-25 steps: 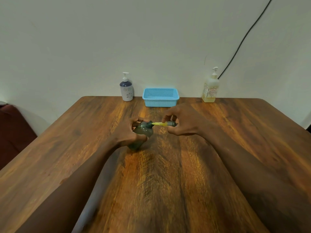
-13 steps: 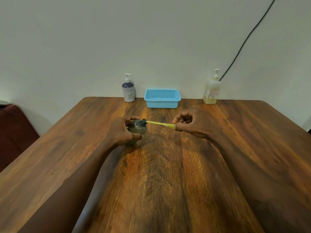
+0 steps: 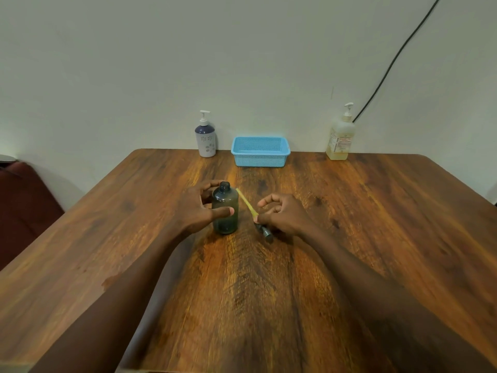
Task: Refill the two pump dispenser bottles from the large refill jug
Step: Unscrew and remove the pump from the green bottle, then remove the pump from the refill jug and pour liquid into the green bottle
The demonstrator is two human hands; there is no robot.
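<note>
While left hand [image 3: 197,210] grips dark bottle [image 3: 225,219] | right hand [image 3: 285,215] pinches pump [image 3: 264,231] (far label [image 3: 341,143] unreadable)

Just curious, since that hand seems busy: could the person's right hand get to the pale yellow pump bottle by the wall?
Probably yes, once it lets go. The right hand pinches the black pump head with yellow tube; only bare wooden table lies between it and the pale yellow pump bottle.

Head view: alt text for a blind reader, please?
Left hand holds an open dark bottle upright on a wooden table; right hand holds the detached pump with yellow tube beside it. Behind: purple-topped dispenser, blue basket, clear dispenser.
</note>
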